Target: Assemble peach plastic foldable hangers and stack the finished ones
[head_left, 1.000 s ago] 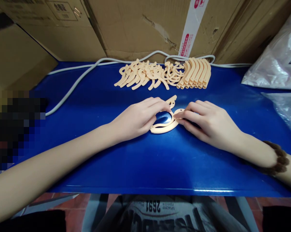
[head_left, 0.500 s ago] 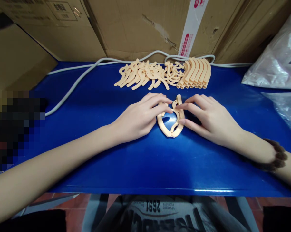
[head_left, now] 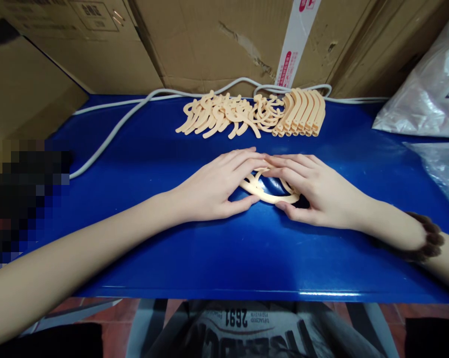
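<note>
From my station I see the left grip point(head_left: 217, 186) and the right grip point(head_left: 317, 191) laid flat on the blue tabletop point(head_left: 224, 258). Their fingers are stretched out and the tips meet over a peach plastic loop point(head_left: 265, 195) lying between them, each thumb touching its near edge. Further back sit a loose heap of peach parts point(head_left: 227, 115) and, just beside it on the right, a neat stacked row point(head_left: 302, 118) (how many I cannot tell), with a white cable point(head_left: 112, 134) running behind them along the cardboard boxes point(head_left: 217, 44) and a clear plastic bag point(head_left: 429, 94) at the far right.
</note>
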`<act>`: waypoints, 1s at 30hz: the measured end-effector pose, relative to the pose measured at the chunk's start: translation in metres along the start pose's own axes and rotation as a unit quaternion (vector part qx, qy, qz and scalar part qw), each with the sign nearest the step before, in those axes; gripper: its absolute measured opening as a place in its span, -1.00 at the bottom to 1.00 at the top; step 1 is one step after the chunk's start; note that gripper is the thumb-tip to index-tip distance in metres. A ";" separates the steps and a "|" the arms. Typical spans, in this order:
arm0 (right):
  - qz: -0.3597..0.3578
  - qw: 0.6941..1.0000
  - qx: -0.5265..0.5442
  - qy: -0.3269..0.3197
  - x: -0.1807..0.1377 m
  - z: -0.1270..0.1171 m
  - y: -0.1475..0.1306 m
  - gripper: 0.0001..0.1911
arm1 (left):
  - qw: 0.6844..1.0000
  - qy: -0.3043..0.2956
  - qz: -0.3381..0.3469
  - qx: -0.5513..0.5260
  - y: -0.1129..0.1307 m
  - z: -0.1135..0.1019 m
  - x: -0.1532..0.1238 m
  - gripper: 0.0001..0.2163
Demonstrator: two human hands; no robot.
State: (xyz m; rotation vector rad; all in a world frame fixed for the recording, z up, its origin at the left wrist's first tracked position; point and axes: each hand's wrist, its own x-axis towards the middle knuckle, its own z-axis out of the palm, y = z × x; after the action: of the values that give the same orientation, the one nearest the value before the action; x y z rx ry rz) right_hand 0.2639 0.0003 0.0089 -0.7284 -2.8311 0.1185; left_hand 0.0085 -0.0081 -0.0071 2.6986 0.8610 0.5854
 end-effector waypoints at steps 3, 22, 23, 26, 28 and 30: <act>-0.010 1.000 0.003 -0.007 0.000 0.001 0.000 -0.49 | 1.000 -0.009 -0.008 0.008 0.001 -0.001 0.000 -0.50; 0.014 0.999 -0.031 0.002 -0.003 0.001 0.003 -0.49 | 0.974 -0.130 -0.141 0.119 -0.024 -0.059 -0.012 -0.38; 0.015 0.999 -0.032 0.002 -0.003 0.001 0.004 -0.50 | 0.969 -0.159 -0.146 0.117 -0.028 -0.063 -0.014 -0.39; 0.014 0.999 -0.033 0.001 -0.002 0.001 0.004 -0.50 | 0.975 -0.126 -0.152 0.099 -0.041 -0.067 -0.014 -0.34; 0.014 0.999 -0.034 0.000 -0.001 0.001 0.004 -0.51 | 0.975 -0.115 -0.167 0.093 -0.050 -0.067 -0.014 -0.32; 0.013 0.999 -0.035 -0.002 -0.001 0.000 0.004 -0.51 | 0.973 -0.113 -0.178 0.094 -0.058 -0.067 -0.013 -0.30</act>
State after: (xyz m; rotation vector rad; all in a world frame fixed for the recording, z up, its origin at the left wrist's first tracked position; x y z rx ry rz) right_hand 0.2667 0.0030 0.0077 -0.7810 -2.8421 0.0254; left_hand -0.0605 0.0377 0.0285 2.6037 1.3482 0.1216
